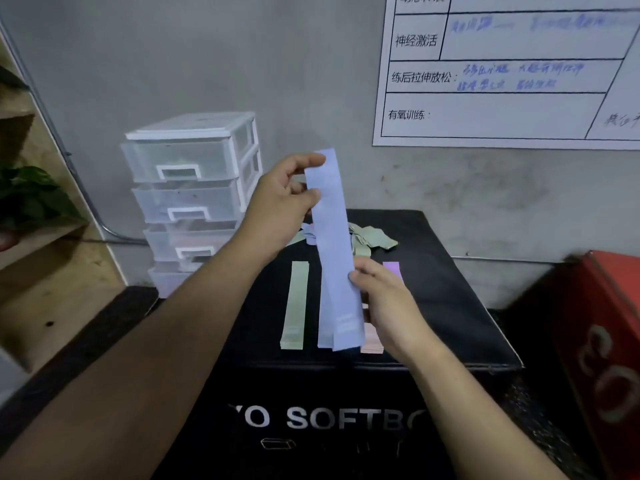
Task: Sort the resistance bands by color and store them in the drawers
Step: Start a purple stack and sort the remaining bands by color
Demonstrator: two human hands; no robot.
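the pale blue band [332, 237] is held up lengthwise above the black box [450, 306]. the left hand [277, 206] pinches its upper end and the right hand [384, 299] grips its edge lower down. below it on the box lie flat rows: a green band [296, 303], a blue stack [322, 320], a pink stack [372, 341] and a purple band [393, 270]. a loose pile [374, 239] sits behind them. a clear drawer unit [190, 188] stands left of the box, against the wall.

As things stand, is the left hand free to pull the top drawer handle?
Probably not yet: the left hand pinches the blue band, though nothing blocks its way to the top drawer handle.
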